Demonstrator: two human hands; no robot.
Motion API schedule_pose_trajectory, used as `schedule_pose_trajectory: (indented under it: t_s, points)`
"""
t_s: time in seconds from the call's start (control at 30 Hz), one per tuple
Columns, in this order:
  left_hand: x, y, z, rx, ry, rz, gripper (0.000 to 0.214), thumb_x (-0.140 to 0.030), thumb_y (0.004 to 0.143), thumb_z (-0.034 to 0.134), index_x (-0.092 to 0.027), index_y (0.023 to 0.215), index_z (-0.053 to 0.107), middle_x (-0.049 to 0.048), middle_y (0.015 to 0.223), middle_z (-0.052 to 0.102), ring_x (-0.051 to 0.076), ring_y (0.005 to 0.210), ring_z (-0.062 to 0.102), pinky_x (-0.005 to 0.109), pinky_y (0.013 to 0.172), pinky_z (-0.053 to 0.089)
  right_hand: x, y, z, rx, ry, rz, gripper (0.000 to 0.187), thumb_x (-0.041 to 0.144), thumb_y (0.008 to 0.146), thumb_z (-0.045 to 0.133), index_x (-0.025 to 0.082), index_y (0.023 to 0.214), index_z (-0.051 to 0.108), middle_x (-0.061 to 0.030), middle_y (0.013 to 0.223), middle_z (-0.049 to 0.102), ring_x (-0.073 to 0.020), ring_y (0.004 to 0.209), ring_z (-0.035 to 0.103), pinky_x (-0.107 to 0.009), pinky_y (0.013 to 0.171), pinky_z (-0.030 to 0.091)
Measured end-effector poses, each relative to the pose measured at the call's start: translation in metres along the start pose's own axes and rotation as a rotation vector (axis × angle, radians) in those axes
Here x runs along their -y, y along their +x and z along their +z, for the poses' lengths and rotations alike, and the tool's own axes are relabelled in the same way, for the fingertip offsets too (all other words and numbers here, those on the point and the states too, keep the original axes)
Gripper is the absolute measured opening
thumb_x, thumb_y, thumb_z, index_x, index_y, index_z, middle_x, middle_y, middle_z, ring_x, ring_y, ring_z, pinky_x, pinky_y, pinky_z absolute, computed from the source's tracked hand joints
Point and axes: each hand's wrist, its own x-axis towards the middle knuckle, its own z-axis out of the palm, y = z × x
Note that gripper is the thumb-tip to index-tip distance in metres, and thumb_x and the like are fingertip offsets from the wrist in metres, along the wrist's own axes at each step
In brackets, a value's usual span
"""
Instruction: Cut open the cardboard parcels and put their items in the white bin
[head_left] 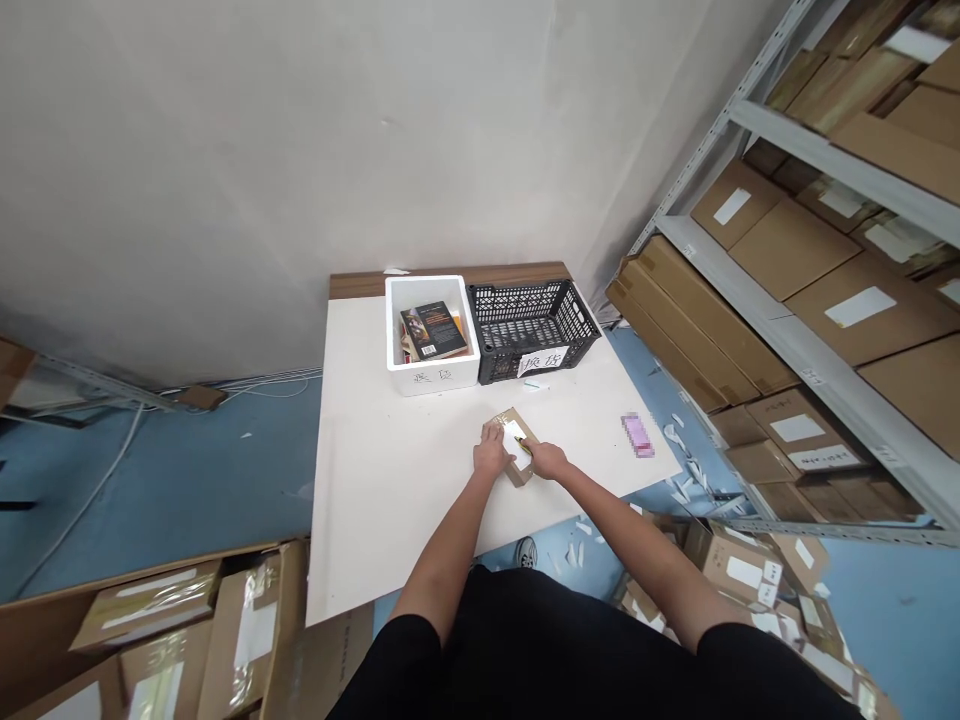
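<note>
A small cardboard box [519, 476] with a white label and clear tape sits on the white table in front of me. My left hand [492, 448] grips its left side, the thumb reaching onto the label. In my right hand [549, 460] is a yellow and black utility knife [523, 443], its front end over the label; whether the blade touches the box is too small to tell. Beyond the box lies a small white and teal item [536, 386].
A white foam bin [435, 378] with books [433, 330] and a black plastic crate [487, 366] stand at the table's [360, 500] back. A blurred pink item [637, 436] lies right. Shelves with cartons [787, 248] rise at right; boxes and scraps cover the floor below.
</note>
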Motion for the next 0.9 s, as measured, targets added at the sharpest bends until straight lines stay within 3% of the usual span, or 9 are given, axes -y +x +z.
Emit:
schedule_pose_trajectory:
  t_s: [0.2, 0.37, 0.47, 0.53, 0.63, 0.73, 0.8, 0.9]
  points:
    - [-0.005, 0.005, 0.002, -0.013, 0.045, -0.007, 0.093, -0.049, 0.086, 0.073, -0.029, 0.165, 0.027, 0.0078, 0.175, 0.019, 0.031, 0.162, 0.003, 0.048, 0.111, 0.049, -0.026, -0.05, 0.02, 0.068, -0.054, 0.038, 0.072, 0.014, 0.082, 0.061, 0.032, 0.151, 0.051, -0.0156, 0.112, 0.074, -0.0363, 0.101, 0.072, -0.039, 0.077, 0.051]
    - [-0.005, 0.006, 0.0, -0.019, 0.074, 0.014, 0.092, -0.054, 0.088, 0.069, -0.031, 0.165, 0.024, 0.0068, 0.173, 0.023, 0.031, 0.161, 0.006, 0.046, 0.111, 0.049, -0.038, -0.074, 0.032, 0.085, -0.026, 0.067, 0.07, 0.012, 0.077, 0.063, 0.033, 0.144, 0.058, -0.0142, 0.107, 0.075, -0.0347, 0.095, 0.073, -0.038, 0.075, 0.05]
    - [-0.008, 0.006, 0.002, -0.039, 0.085, -0.03, 0.09, -0.056, 0.09, 0.065, -0.031, 0.166, 0.024, 0.009, 0.172, 0.024, 0.033, 0.16, 0.007, 0.047, 0.111, 0.048, -0.067, -0.09, 0.04, 0.123, 0.002, 0.055, 0.06, 0.013, 0.077, 0.064, 0.031, 0.134, 0.065, -0.0137, 0.106, 0.075, -0.0361, 0.099, 0.072, -0.038, 0.077, 0.05]
    - [-0.016, 0.005, 0.008, -0.061, 0.095, -0.064, 0.084, -0.057, 0.094, 0.058, -0.03, 0.166, 0.024, 0.0114, 0.172, 0.023, 0.037, 0.16, 0.006, 0.052, 0.112, 0.046, -0.094, -0.101, 0.045, 0.026, 0.08, 0.09, 0.057, 0.016, 0.086, 0.059, 0.031, 0.141, 0.059, -0.0125, 0.103, 0.076, -0.0346, 0.098, 0.073, -0.038, 0.079, 0.051]
    - [-0.038, 0.005, 0.022, -0.101, 0.136, -0.135, 0.08, -0.059, 0.098, 0.048, -0.027, 0.167, 0.024, 0.0168, 0.171, 0.023, 0.044, 0.158, 0.009, 0.06, 0.114, 0.04, -0.13, -0.105, 0.05, -0.224, 0.329, 0.186, 0.058, 0.025, 0.096, 0.049, 0.031, 0.154, 0.042, -0.0086, 0.101, 0.076, -0.0301, 0.095, 0.074, -0.038, 0.083, 0.053]
    - [-0.069, 0.008, 0.037, -0.089, 0.221, -0.281, 0.087, -0.064, 0.097, 0.047, -0.018, 0.167, 0.025, 0.0266, 0.164, 0.033, 0.051, 0.15, 0.026, 0.066, 0.111, 0.037, -0.143, -0.091, 0.05, -0.359, 0.752, 0.281, 0.065, 0.034, 0.096, 0.05, 0.028, 0.158, 0.029, -0.0036, 0.096, 0.075, -0.024, 0.077, 0.075, -0.037, 0.075, 0.058]
    - [-0.088, 0.013, 0.041, -0.028, 0.226, -0.346, 0.09, -0.064, 0.095, 0.05, -0.014, 0.166, 0.028, 0.0311, 0.157, 0.042, 0.053, 0.141, 0.04, 0.068, 0.106, 0.04, -0.142, -0.077, 0.049, -0.353, 1.055, 0.325, 0.067, 0.037, 0.092, 0.056, 0.027, 0.153, 0.031, -0.0031, 0.098, 0.074, -0.0208, 0.066, 0.074, -0.033, 0.062, 0.059]
    - [-0.104, 0.02, 0.04, 0.059, 0.17, -0.358, 0.084, -0.06, 0.091, 0.057, -0.012, 0.159, 0.043, 0.0319, 0.147, 0.053, 0.051, 0.131, 0.053, 0.064, 0.098, 0.048, -0.144, -0.056, 0.05, -0.253, 1.344, 0.328, 0.057, 0.032, 0.082, 0.066, 0.027, 0.134, 0.042, -0.005, 0.107, 0.072, -0.0208, 0.069, 0.077, -0.026, 0.05, 0.053]
